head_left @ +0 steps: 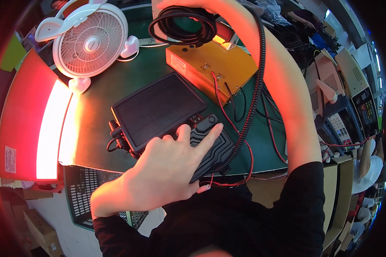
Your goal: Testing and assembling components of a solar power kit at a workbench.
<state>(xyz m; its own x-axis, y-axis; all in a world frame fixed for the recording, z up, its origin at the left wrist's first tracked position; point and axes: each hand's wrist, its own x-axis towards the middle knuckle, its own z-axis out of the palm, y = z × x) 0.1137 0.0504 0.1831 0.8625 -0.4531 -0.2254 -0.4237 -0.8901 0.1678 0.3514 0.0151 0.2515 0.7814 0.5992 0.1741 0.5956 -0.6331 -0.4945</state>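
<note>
A black device lies on the green tabletop, with a dark rectangular panel (161, 109) on its far left and a ribbed body (212, 147) nearer me. My left hand (156, 165) rests over the ribbed body, fingers spread. Its index finger stretches to the end of a strip with a round button (212, 119). My right hand (193, 3) is at the top edge of the view, mostly cut off, so its grip is unclear. Just below it is a coil of black corrugated cable (184, 26). A length of this cable (258, 88) runs down beside my right arm to the device.
An orange metal box (214, 64) with red and black leads sits beyond the device. A white fan (92, 43) stands far left, beside a glowing red-and-white light panel (30, 124). Bench instruments (343, 120) line the right. A green basket (79, 201) is below the table edge.
</note>
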